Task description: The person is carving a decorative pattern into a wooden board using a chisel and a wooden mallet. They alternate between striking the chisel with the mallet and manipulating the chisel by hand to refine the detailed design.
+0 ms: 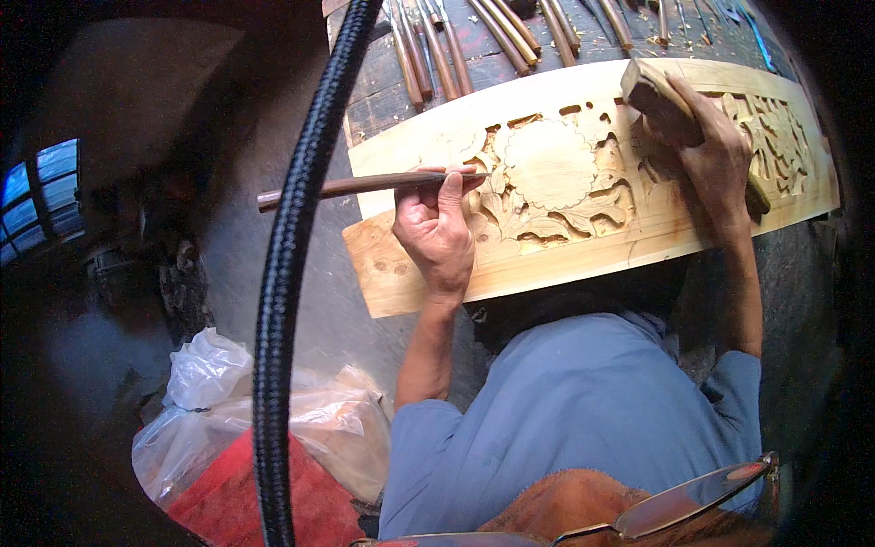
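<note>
My left hand grips a carving chisel near its blade, its wooden handle pointing left. The blade's tip is over the carved leaves left of a scalloped round outline on a pale wooden panel. My right hand, raised over the panel's right half, holds a wooden mallet or block; its full shape is partly hidden by the fingers. Pierced openings and leaf relief surround the round outline. Pencil lines mark the uncarved wood at the panel's left.
Several wooden-handled carving tools lie with wood chips on the dark workbench beyond the panel. A black braided cable crosses the view at left. Plastic bags and red material are at lower left.
</note>
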Tool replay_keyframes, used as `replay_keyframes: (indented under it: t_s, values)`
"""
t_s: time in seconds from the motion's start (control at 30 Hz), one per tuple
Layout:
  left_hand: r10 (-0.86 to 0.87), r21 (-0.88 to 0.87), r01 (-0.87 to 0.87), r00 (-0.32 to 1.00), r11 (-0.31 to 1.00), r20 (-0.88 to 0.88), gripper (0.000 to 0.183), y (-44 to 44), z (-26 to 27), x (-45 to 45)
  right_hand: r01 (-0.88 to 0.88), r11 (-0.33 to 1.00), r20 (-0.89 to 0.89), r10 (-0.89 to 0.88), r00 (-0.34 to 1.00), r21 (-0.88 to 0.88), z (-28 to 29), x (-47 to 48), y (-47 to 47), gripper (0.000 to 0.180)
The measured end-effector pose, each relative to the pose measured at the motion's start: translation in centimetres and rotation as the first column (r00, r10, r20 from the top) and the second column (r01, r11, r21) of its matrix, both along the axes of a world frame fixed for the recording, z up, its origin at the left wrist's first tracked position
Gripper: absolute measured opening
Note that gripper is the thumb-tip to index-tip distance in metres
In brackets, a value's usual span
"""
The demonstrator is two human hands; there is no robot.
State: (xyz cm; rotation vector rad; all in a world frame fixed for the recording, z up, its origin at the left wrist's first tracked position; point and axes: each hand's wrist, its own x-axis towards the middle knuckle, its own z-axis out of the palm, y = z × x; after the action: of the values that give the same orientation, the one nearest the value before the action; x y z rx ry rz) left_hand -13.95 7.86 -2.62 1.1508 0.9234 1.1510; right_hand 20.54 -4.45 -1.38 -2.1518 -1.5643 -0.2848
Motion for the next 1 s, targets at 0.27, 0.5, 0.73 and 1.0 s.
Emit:
replay_keyframes:
  t_s: [0.27, 0.5, 0.73, 1.0]
  values:
    - [-0.102, -0.048, 0.097, 0.99, 0.994, -0.095, 0.011, 0.2, -0.2, 0.7, 0.006, 1.0, 0.081, -0.006, 0.997, 0.0, -1.2, -0.4, -0.3, 0.069]
    - [-0.118, 0.024, 0.122, 0.985, 0.992, -0.126, 0.011, 0.2, -0.7, 0.5, 0.001, 1.0, 0.093, 0.001, 0.996, -0.013, -0.3, -0.5, -0.1, 0.068]
    - [-0.145, 0.04, 0.156, 0.971, 0.987, -0.191, 0.01, 0.4, 0.0, 0.4, -0.006, 1.0, 0.093, 0.006, 0.996, -0.005, -0.4, -0.2, -0.2, 0.069]
    - [-0.139, 0.036, 0.149, 0.972, 0.988, -0.191, 0.011, 0.3, 0.2, 0.3, 0.002, 1.0, 0.076, 0.0, 0.997, -0.02, -0.2, -0.5, -0.3, 0.071]
